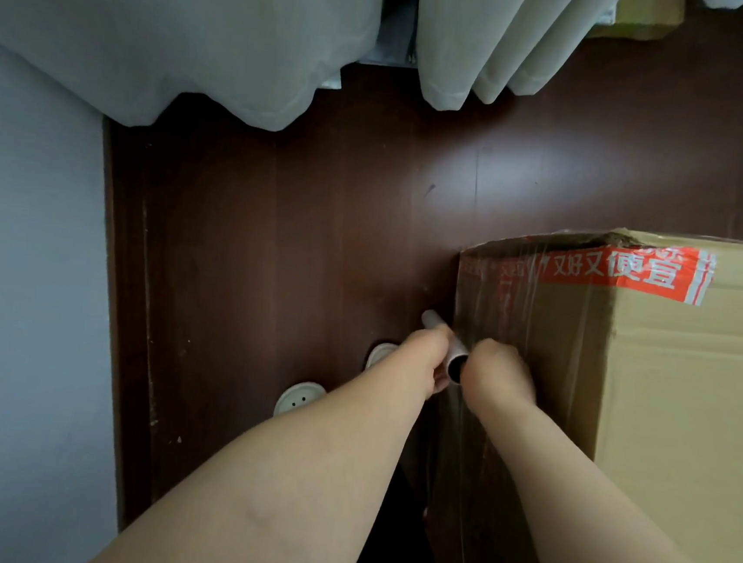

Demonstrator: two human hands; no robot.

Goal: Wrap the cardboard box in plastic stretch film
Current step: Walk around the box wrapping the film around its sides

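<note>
Two bare forearms (296, 478), white perforated shoes (299, 400)

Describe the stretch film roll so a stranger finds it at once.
Start at the big cardboard box with red tape on the dark wooden floor. Against its film-covered side, the left hand and right hand hold the roll. It alone is a slim grey hollow tube, open end towards the camera.

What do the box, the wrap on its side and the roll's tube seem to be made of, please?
Box: matte tan cardboard, frayed at its top corner. Wrap: thin clear plastic film, glossy, with streaky glints and wrinkles. Tube: smooth pale grey, hollow-ended; plastic or coated card, unclear.
</note>
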